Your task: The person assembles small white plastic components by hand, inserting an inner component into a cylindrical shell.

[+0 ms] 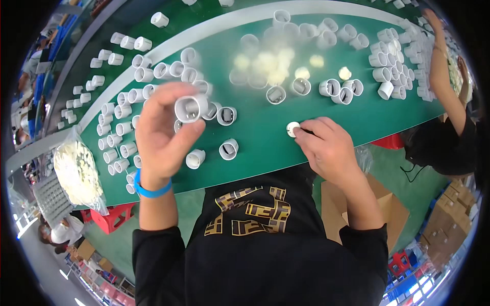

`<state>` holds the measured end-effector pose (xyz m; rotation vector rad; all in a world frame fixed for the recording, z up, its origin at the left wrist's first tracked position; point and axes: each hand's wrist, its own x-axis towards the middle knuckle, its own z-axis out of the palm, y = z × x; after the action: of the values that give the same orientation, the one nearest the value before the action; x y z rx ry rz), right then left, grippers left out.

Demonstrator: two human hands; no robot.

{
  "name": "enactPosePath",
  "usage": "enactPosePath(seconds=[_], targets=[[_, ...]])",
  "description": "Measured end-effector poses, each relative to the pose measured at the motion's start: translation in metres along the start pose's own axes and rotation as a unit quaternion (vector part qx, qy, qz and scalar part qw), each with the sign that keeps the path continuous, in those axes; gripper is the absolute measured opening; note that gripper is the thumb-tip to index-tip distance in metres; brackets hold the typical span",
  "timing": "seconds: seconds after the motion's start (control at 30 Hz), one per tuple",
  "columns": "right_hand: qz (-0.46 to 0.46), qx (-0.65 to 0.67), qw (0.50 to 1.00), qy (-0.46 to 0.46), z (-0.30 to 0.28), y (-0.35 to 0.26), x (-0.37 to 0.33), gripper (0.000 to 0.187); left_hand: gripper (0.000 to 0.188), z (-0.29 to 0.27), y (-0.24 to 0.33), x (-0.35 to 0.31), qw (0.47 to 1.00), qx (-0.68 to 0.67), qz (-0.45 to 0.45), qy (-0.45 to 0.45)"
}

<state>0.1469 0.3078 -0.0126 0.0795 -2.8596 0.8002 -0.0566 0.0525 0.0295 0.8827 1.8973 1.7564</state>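
Between the thumb and fingers of my left hand (162, 133) is a white plastic cup (190, 109), its open end facing up and small metal parts showing inside. A blue band circles that wrist. My right hand (326, 145) pinches a small round white cap (293, 129) with dark dots over the green table. Close to my left hand stand a white cup with dark parts inside (228, 149) and another white cup (195, 158). Beyond my right hand are several more cups (346, 95), along with a pile of pale round caps (270, 65), partly blurred.
Green table (265, 137) with a pale curved rim (224, 23). Rows of white cups (122, 127) stand at the left, and a dense group (390, 61) at the right beside a co-worker's arm (443, 66). A clear bag of pale parts (77, 171) sits at the left edge; a cardboard box (375, 204) is below.
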Motion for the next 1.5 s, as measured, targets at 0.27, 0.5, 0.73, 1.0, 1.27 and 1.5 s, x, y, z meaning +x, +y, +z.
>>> enactPosePath(seconds=[0.27, 0.5, 0.73, 1.0, 1.27, 1.5], targets=[[0.07, 0.048, 0.996, -0.027, -0.002, -0.012, 0.008, 0.038, 0.046, 0.013, 0.007, -0.034, 0.999, 0.015, 0.031, -0.019], [0.08, 0.292, 0.951, 0.058, -0.02, -0.044, 0.019, 0.041, 0.045, 0.039, 0.006, -0.046, 0.986, -0.148, -0.037, -0.068], [-0.088, 0.284, 0.953, 0.064, -0.039, -0.077, 0.062, 0.039, 0.042, 0.032, 0.009, -0.046, 0.988, -0.092, -0.019, -0.123], [-0.076, 0.16, 0.984, 0.016, -0.04, -0.09, 0.057, 0.039, 0.044, 0.026, 0.007, -0.052, 0.989, -0.041, -0.02, -0.137], [-0.001, 0.311, 0.95, 0.034, -0.03, -0.081, 0.051, 0.03, 0.044, 0.03, 0.005, -0.047, 0.984, -0.072, -0.037, -0.156], [0.104, 0.315, 0.943, -0.005, -0.025, -0.083, 0.054, 0.016, 0.045, 0.033, 0.004, -0.042, 0.978, 0.022, 0.015, -0.208]])
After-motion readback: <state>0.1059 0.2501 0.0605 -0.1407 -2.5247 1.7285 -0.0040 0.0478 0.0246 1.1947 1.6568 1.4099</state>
